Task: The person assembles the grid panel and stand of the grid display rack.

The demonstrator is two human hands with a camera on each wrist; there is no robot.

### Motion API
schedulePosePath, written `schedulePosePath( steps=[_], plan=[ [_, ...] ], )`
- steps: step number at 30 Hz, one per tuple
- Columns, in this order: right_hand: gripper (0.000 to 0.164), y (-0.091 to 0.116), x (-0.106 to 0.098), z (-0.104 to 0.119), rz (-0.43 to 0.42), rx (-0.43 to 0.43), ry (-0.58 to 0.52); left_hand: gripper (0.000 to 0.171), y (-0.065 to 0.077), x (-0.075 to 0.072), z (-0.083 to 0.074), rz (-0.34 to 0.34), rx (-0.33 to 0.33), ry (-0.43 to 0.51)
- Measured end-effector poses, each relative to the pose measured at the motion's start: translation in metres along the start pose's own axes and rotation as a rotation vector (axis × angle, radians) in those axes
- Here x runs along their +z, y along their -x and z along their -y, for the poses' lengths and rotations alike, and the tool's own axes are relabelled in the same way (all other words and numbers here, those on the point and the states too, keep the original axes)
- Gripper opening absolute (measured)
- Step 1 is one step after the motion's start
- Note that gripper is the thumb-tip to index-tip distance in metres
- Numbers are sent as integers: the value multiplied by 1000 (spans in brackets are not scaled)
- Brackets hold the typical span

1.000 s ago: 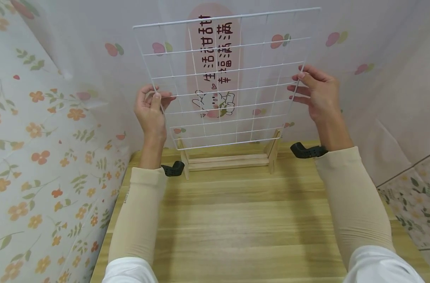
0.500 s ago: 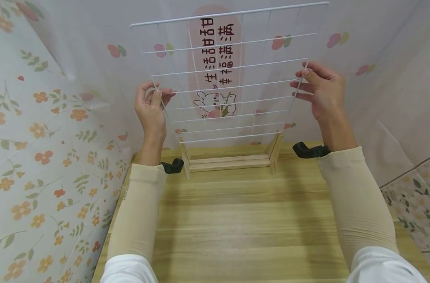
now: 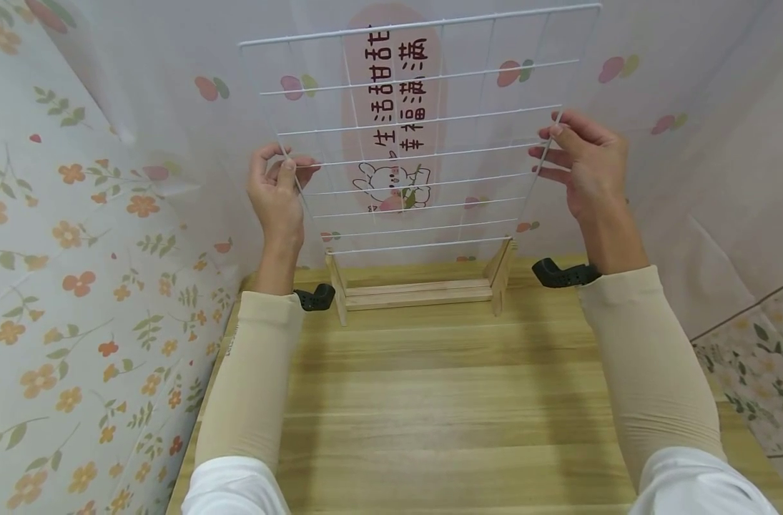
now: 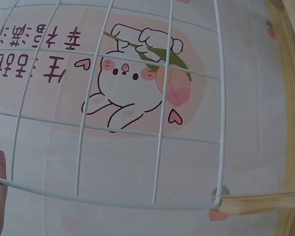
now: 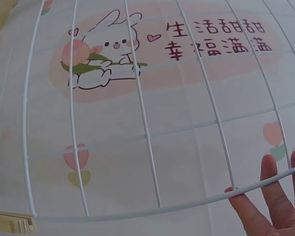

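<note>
A white wire grid panel [image 3: 437, 119] stands tilted, spanning both hands in the head view. My left hand [image 3: 277, 193] pinches its left side wire between thumb and fingers. On the opposite side, my right hand [image 3: 593, 172] pinches the right side wire, other fingers spread behind it. Below is a wooden stand [image 3: 420, 295] with two uprights joined by crossbars. The panel's lower corners lie right at the upright tops; the left wrist view shows one corner at the tip of a wooden upright [image 4: 260, 201], the right wrist view the other beside a notched end [image 5: 14, 222].
The stand is on a wood-grain table [image 3: 423, 408] near its back edge. Behind hangs a pale curtain [image 3: 172, 93] with a rabbit drawing and lettering. Floral sheets [image 3: 89, 286] flank the left. Black wrist mounts [image 3: 561, 274] stick out from both sleeves.
The panel's lower edge has risen from in front of the uprights to the level of their tops. Both hands moved slightly upward, keeping their pinch. In the last half second little has moved.
</note>
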State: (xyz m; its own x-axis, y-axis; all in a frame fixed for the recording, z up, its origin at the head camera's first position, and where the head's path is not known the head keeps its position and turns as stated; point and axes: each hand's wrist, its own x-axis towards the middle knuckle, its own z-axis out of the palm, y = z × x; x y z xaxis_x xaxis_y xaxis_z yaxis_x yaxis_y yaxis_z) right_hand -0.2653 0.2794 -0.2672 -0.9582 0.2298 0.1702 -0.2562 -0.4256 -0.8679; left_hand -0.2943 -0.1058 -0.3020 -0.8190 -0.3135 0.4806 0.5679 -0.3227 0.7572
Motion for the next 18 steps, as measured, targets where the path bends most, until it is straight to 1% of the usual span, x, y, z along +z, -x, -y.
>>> schedulePosePath(
  steps=[3,8,13,18],
  plan=[
    [37,-2,-2,-2,-4,0,-16,12,0,1,2,-1,5,-17],
    [35,-1,-2,-4,-18,-1,-40,12,1,-1,1,-1,-6,-47],
    [33,0,-2,-7,-15,-5,-37,12,2,-3,1,0,-6,-50],
    [34,1,-7,-9,-24,-11,-26,12,5,-2,5,21,-13,-55]
  ],
)
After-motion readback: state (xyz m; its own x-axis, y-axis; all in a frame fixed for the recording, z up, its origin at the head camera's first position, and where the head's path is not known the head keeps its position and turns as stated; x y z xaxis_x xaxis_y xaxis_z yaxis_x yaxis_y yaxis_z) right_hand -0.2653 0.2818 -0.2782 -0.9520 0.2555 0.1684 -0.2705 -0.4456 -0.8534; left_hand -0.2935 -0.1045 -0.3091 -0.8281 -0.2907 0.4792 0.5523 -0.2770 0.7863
